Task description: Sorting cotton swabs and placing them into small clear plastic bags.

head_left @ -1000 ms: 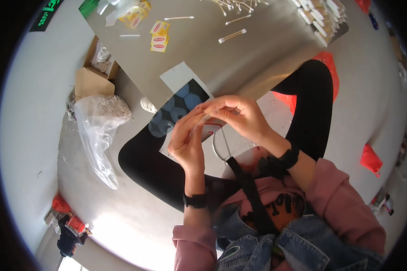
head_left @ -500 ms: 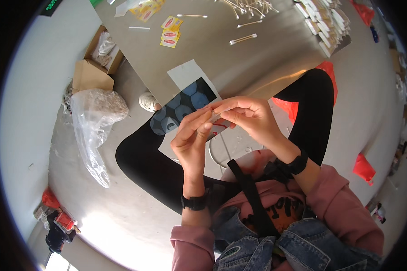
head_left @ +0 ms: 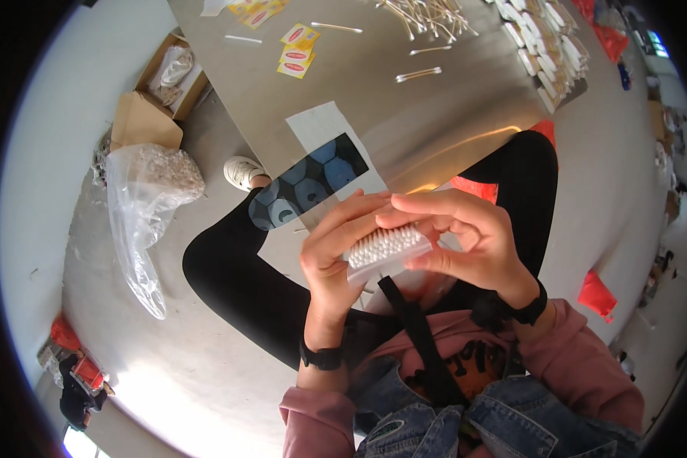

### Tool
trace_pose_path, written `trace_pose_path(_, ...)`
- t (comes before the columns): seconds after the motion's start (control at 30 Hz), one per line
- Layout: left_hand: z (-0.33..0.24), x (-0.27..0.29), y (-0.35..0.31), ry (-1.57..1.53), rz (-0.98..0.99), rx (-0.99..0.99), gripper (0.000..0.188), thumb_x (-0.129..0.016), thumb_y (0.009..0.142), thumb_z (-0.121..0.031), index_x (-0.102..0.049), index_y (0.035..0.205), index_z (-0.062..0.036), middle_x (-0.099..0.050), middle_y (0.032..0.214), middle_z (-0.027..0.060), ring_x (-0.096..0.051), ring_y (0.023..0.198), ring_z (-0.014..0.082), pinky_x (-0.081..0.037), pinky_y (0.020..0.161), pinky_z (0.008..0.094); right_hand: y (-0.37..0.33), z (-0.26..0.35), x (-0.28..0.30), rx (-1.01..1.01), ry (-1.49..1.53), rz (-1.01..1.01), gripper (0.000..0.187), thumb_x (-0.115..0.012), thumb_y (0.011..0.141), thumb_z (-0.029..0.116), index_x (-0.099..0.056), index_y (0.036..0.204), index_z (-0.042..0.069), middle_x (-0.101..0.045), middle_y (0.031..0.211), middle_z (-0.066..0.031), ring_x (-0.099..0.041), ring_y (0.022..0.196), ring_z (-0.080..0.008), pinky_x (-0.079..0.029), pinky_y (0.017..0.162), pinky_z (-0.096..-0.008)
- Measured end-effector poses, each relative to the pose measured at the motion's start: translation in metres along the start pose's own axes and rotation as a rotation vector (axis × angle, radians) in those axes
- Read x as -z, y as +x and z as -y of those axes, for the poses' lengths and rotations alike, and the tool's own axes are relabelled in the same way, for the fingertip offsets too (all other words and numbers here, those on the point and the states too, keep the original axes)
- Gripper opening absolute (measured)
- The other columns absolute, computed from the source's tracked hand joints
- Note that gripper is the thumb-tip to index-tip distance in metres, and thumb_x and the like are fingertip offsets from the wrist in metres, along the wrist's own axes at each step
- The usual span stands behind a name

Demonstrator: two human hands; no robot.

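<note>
Between my two hands is a clear plastic bag of cotton swabs (head_left: 385, 244), its rows of white tips facing me. My left hand (head_left: 332, 240) is closed round the bag's left side, fingers along its far edge. My right hand (head_left: 469, 233) grips the right side, thumb low and fingers curled over the top. Just beyond my hands, a phone with a dark, round-patterned screen (head_left: 313, 179) and a white sheet (head_left: 313, 126) lie at the near table edge, partly over my lap.
On the metal table (head_left: 359, 84) lie yellow labels (head_left: 298, 49), loose cotton swabs (head_left: 427, 19) and stacked swab packs (head_left: 546, 49). An open cardboard box (head_left: 168, 84) and a clear plastic bag (head_left: 149, 198) stand on the floor at left. Red plastic (head_left: 595, 294) lies at right.
My hands have turned the bag so the swab tips now face me, and both have come slightly nearer. The right hand has spread round the bag's side. The view has shifted a little.
</note>
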State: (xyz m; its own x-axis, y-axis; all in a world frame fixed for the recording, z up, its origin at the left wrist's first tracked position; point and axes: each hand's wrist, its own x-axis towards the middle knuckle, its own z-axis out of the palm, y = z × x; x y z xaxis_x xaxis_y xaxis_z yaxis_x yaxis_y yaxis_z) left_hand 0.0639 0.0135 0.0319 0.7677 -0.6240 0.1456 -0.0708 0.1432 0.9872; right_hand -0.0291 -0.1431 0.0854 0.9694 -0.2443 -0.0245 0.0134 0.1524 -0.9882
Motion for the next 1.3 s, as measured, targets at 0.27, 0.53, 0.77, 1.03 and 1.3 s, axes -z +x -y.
trace_pose_path(0.27,-0.009,-0.006,-0.005,-0.156,0.073,0.045,0.031,-0.08,0.073,-0.002,-0.074,0.104,0.0,-0.071,0.11,0.0128,-0.068,0.101,0.0256,-0.054,0.088,0.0368,0.012,0.018,0.002,0.271,-0.727,0.1,0.052,-0.085,0.069,0.014,-0.07,0.118,0.015,-0.064,0.123,-0.003,-0.06,0.103,-0.025,-0.046,0.086,-0.0367)
trace_pose_path(0.53,-0.009,-0.009,-0.007,-0.199,0.138,0.102,0.028,-0.078,0.075,0.003,-0.074,0.102,0.0006,-0.071,0.106,0.0109,-0.069,0.097,0.0224,-0.055,0.08,0.0316,0.011,0.014,0.003,0.264,-0.656,0.118,0.036,-0.085,0.068,0.014,-0.076,0.102,0.015,-0.065,0.122,-0.0027,-0.056,0.119,-0.0304,-0.043,0.097,-0.0425)
trace_pose_path(0.77,-0.013,-0.01,-0.007,-0.247,0.114,0.143,0.032,-0.08,0.074,-0.001,-0.075,0.105,-0.0015,-0.07,0.108,0.0107,-0.068,0.097,0.0239,-0.055,0.081,0.0328,0.008,0.013,0.005,0.285,-0.7,0.126,0.04,-0.082,0.065,0.011,-0.076,0.104,0.016,-0.065,0.122,-0.002,-0.056,0.121,-0.0307,-0.044,0.096,-0.043)
trace_pose_path(1.03,-0.006,-0.01,-0.007,-0.083,0.042,-0.071,0.034,-0.081,0.073,-0.009,-0.076,0.106,-0.0041,-0.07,0.108,0.0103,-0.065,0.101,0.0263,-0.052,0.084,0.0369,0.005,0.014,0.001,0.291,-0.691,0.142,0.045,-0.081,0.061,0.007,-0.076,0.104,0.017,-0.064,0.125,-0.0028,-0.055,0.123,-0.0323,-0.044,0.097,-0.0445)
trace_pose_path(1.3,-0.007,-0.004,-0.004,-0.037,0.058,-0.053,0.033,-0.079,0.073,-0.003,-0.076,0.106,-0.0038,-0.07,0.106,0.0102,-0.065,0.1,0.0256,-0.051,0.084,0.0352,0.008,0.02,-0.001,0.225,-0.58,0.083,0.033,-0.081,0.07,0.005,-0.075,0.102,0.01,-0.066,0.117,-0.0049,-0.058,0.112,-0.0278,-0.048,0.09,-0.0386)
